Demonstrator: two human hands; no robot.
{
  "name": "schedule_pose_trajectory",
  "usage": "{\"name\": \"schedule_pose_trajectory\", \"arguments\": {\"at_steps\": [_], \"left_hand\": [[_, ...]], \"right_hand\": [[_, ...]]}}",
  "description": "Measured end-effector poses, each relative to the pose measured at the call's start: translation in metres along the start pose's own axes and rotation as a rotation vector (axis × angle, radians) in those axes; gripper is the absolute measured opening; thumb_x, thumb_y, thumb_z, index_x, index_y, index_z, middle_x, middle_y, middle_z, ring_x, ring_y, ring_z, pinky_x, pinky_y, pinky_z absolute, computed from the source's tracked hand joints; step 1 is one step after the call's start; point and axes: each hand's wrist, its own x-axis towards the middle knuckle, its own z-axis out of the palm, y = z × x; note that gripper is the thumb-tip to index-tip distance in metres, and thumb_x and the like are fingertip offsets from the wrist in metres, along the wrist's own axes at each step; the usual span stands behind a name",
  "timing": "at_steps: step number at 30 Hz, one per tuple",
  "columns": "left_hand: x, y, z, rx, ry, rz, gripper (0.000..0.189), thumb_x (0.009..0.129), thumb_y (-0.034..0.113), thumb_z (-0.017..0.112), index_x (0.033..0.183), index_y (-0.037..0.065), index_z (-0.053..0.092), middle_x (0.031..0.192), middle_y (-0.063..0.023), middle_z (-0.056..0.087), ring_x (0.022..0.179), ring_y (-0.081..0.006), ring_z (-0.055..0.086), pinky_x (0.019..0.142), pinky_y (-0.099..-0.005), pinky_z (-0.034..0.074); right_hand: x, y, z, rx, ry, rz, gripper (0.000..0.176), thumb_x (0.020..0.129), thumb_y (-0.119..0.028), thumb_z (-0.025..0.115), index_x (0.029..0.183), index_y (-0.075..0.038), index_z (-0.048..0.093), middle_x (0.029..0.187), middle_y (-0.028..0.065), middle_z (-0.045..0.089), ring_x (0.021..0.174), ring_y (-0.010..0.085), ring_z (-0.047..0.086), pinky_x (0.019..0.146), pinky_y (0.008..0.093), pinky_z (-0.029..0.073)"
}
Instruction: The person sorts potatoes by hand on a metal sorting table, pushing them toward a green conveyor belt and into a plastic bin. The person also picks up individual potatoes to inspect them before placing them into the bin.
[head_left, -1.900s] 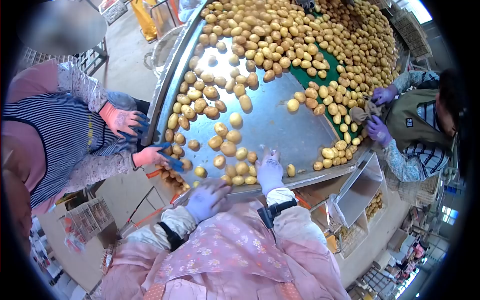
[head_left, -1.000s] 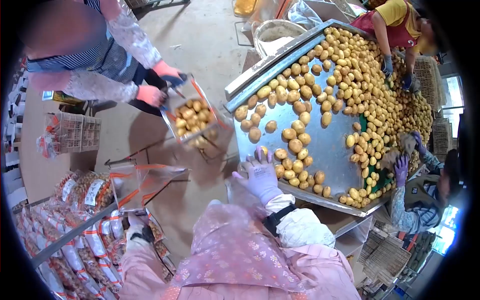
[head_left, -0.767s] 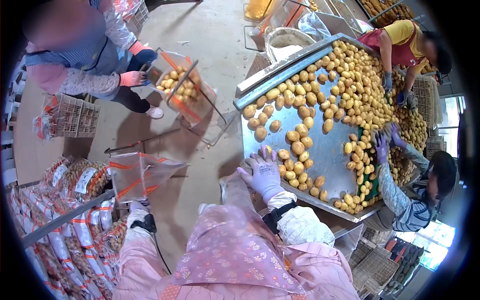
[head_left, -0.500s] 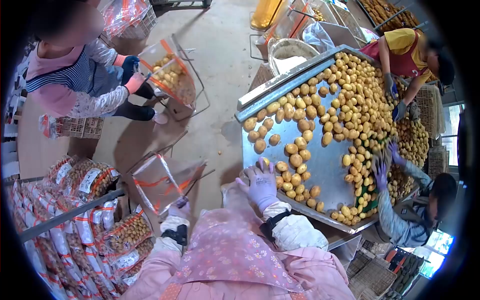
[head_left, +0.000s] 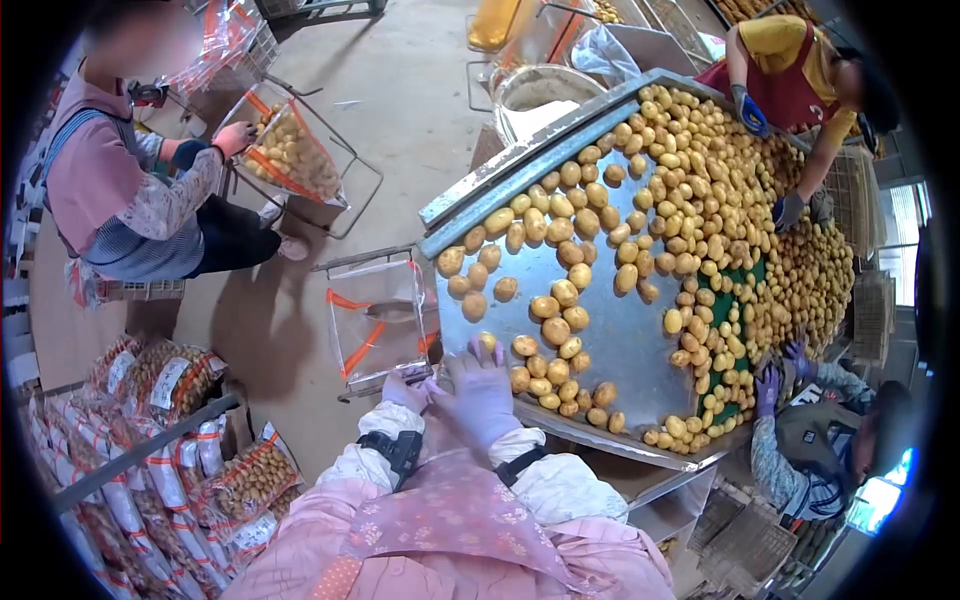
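A clear plastic bag with orange bands [head_left: 378, 325] hangs in a metal bag stand [head_left: 365, 262], its mouth towards me, beside the low corner of the metal sorting table [head_left: 625, 345]. My left hand [head_left: 405, 391], in a purple glove, is closed at the near corner of this stand; the exact grip is partly hidden. Just right of it, my right hand [head_left: 480, 395], also gloved, lies with fingers stretched over the table's edge. A single potato [head_left: 487, 341] is by its fingertips. Many loose potatoes [head_left: 555, 330] are spread across the metal top.
Filled potato bags [head_left: 250, 480] are stacked behind a metal rail [head_left: 140, 455] at the left. A co-worker [head_left: 150, 200] handles another bag of potatoes [head_left: 295, 155]. Two more people [head_left: 790, 80] work at the table's right side. A white bucket [head_left: 540, 100] stands behind the table.
The bag stand has moved right and away from me, up against the table. My left hand has come along, close to my right hand, which has shifted left. The left co-worker has turned.
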Motion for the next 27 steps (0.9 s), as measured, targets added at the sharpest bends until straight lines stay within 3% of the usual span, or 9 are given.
{"name": "schedule_pose_trajectory", "arguments": {"at_steps": [4, 6, 16, 19, 22, 24, 25, 26, 27], "left_hand": [[-0.022, 0.004, 0.019, 0.548, -0.06, 0.239, 0.038, 0.107, 0.03, 0.04, 0.118, 0.0, 0.061, 0.117, -0.0184, 0.068, 0.11, -0.0346, 0.067, 0.097, -0.049, 0.057], [-0.018, 0.01, 0.033, 0.173, 0.076, -0.077, 0.041, 0.108, 0.031, 0.037, 0.12, 0.0, 0.062, 0.116, -0.0183, 0.07, 0.11, -0.0343, 0.067, 0.098, -0.0474, 0.057], [-0.02, 0.022, -0.009, 0.428, -0.202, -0.191, 0.047, 0.11, 0.028, 0.032, 0.127, -0.002, 0.064, 0.122, -0.0199, 0.071, 0.11, -0.0339, 0.069, 0.101, -0.0457, 0.056], [-0.054, 0.045, 0.012, 0.828, -0.439, 0.08, 0.044, 0.109, 0.025, 0.034, 0.129, -0.005, 0.06, 0.125, -0.0225, 0.069, 0.117, -0.035, 0.068, 0.106, -0.0478, 0.054], [-0.062, 0.077, 0.034, -0.316, -0.15, -0.689, 0.04, 0.108, 0.022, 0.037, 0.128, -0.004, 0.06, 0.128, -0.0219, 0.069, 0.119, -0.035, 0.068, 0.107, -0.0515, 0.053], [-0.088, 0.105, 0.066, -0.042, 0.164, -0.582, 0.03, 0.107, 0.021, 0.044, 0.122, 0.004, 0.063, 0.118, -0.0168, 0.073, 0.112, -0.0323, 0.071, 0.104, -0.0454, 0.056], [-0.054, 0.108, 0.008, -0.167, -0.095, -0.567, 0.027, 0.107, 0.024, 0.047, 0.12, 0.006, 0.064, 0.113, -0.0138, 0.073, 0.107, -0.0302, 0.071, 0.102, -0.0421, 0.057], [-0.022, 0.111, -0.046, -0.288, -0.355, -0.557, 0.025, 0.107, 0.026, 0.05, 0.117, 0.008, 0.064, 0.107, -0.0108, 0.074, 0.102, -0.028, 0.072, 0.099, -0.0388, 0.057], [-0.05, 0.135, 0.037, 0.202, -0.238, -0.049, 0.027, 0.108, 0.027, 0.052, 0.12, 0.006, 0.064, 0.11, -0.0105, 0.072, 0.104, -0.0262, 0.071, 0.099, -0.0375, 0.056]], "right_hand": [[0.0, 0.001, 0.003, 0.009, -0.002, 0.024, 0.06, 0.093, -0.055, 0.064, 0.131, -0.007, 0.067, 0.129, 0.0156, 0.068, 0.145, 0.0368, 0.047, 0.124, 0.0632, 0.019], [-0.001, 0.003, 0.009, 0.03, 0.01, 0.023, 0.06, 0.093, -0.054, 0.065, 0.13, -0.007, 0.068, 0.128, 0.0157, 0.068, 0.144, 0.0369, 0.048, 0.125, 0.0622, 0.019], [0.004, 0.009, -0.012, 0.054, -0.191, -0.028, 0.062, 0.098, -0.056, 0.058, 0.138, -0.008, 0.063, 0.136, 0.0152, 0.066, 0.144, 0.0334, 0.049, 0.125, 0.0646, 0.019], [0.0, 0.036, -0.021, 0.179, -0.253, -0.136, 0.054, 0.101, -0.046, 0.058, 0.141, -0.009, 0.058, 0.138, 0.016, 0.062, 0.137, 0.0341, 0.053, 0.123, 0.0601, 0.027], [-0.022, 0.089, -0.027, 0.468, -0.104, -0.145, 0.045, 0.101, -0.036, 0.059, 0.136, -0.007, 0.06, 0.138, 0.0167, 0.061, 0.129, 0.0346, 0.057, 0.113, 0.0513, 0.041], [-0.033, 0.142, -0.023, 0.437, -0.122, -0.201, 0.032, 0.101, -0.028, 0.058, 0.124, -0.009, 0.066, 0.12, 0.0174, 0.068, 0.11, 0.0334, 0.065, 0.096, 0.0458, 0.051], [-0.03, 0.164, -0.061, 0.492, -0.142, -0.191, 0.028, 0.1, -0.029, 0.059, 0.119, -0.01, 0.069, 0.112, 0.017, 0.071, 0.103, 0.0323, 0.068, 0.091, 0.0455, 0.053], [-0.009, 0.181, -0.122, 0.282, -0.708, 0.038, 0.024, 0.101, -0.029, 0.059, 0.112, -0.012, 0.072, 0.095, 0.0165, 0.073, 0.09, 0.0329, 0.071, 0.083, 0.0467, 0.055], [0.005, 0.215, -0.157, 0.411, -0.448, 0.275, 0.025, 0.101, -0.028, 0.06, 0.115, -0.011, 0.072, 0.097, 0.0156, 0.073, 0.091, 0.0301, 0.07, 0.081, 0.0436, 0.055]]}}
